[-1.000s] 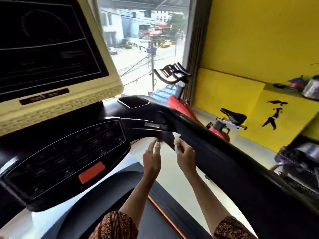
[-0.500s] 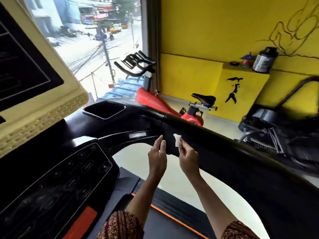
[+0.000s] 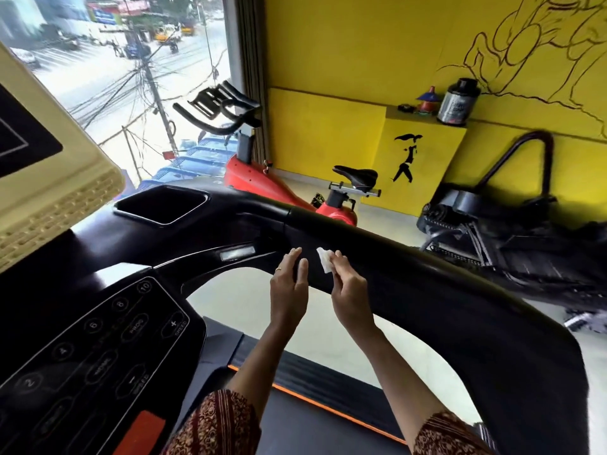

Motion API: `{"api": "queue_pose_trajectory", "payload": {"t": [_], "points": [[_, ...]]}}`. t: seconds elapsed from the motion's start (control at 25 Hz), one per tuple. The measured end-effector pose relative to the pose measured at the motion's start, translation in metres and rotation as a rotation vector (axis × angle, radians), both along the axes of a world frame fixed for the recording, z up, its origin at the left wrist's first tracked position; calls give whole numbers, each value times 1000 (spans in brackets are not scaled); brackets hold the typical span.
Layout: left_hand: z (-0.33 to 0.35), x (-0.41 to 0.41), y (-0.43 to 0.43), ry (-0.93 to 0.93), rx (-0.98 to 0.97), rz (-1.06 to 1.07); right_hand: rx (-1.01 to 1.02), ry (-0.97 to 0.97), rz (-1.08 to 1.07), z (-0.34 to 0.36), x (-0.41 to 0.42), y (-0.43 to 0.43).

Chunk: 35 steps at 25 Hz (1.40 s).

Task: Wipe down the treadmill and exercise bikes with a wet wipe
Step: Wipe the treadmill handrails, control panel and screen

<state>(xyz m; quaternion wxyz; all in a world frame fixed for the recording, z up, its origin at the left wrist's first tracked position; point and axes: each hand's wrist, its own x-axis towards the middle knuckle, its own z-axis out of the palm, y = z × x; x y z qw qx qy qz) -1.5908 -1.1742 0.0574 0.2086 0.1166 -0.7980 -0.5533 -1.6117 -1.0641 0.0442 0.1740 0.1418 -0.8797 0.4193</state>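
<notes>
I stand on a black treadmill whose thick right handrail [image 3: 410, 257] runs from the console down to the right. My right hand [image 3: 349, 290] pinches a small white wet wipe [image 3: 324, 259] and holds it against the inner side of the rail near the console. My left hand [image 3: 289, 290] is just left of it, fingers straight, tips touching the same rail. A red exercise bike [image 3: 262, 182] with black handlebars and a black saddle stands beyond the rail by the window.
The control panel [image 3: 98, 349] with round buttons and an orange tab fills the lower left, a cream screen housing [image 3: 56, 192] above it. A dark machine [image 3: 512, 234] lies against the yellow wall at right. A jar [image 3: 458, 101] sits on a ledge.
My view has swung to the right, bringing the bike and the right wall further into sight. Both hands stay at the same spot on the rail, the wipe still held there.
</notes>
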Motion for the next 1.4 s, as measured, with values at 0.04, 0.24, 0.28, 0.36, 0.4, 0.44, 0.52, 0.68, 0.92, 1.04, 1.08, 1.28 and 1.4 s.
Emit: {"api": "queue_pose_trajectory", "payload": {"t": [0.04,0.24,0.28,0.36,0.4,0.44,0.52,0.68,0.92,1.04,1.08,1.28,1.4], "points": [[0,-2,-1,-2,-29,13,40,16,15,-1,-3,0],[-11,-17,-19,126,-467,23,290,279,111,-7,-32,-12],[-19,-24,-26,167,-590,57,342,354,111,-13,-41,-16],[-39,-41,-40,215,-783,129,413,479,87,-31,-59,-26],[-51,-50,-46,234,-872,166,422,530,58,-41,-69,-29],[-67,-59,-52,255,-970,206,428,592,27,-55,-79,-32],[-98,-78,-62,319,-1131,284,407,736,-27,-81,-98,-36],[-127,-109,-74,655,-1216,483,308,989,-65,-107,-121,-42],[-129,-125,-83,889,-1220,582,373,1185,-161,-134,-142,-50],[-129,-127,-78,886,-1185,585,387,1203,-113,-154,-143,-41],[-132,-128,-78,898,-1170,582,375,1211,-97,-156,-141,-39],[-131,-144,-94,1033,-1195,566,472,1173,-271,-85,-147,-70],[-133,-147,-97,1080,-1216,600,564,1177,-266,-99,-147,-73]]}}
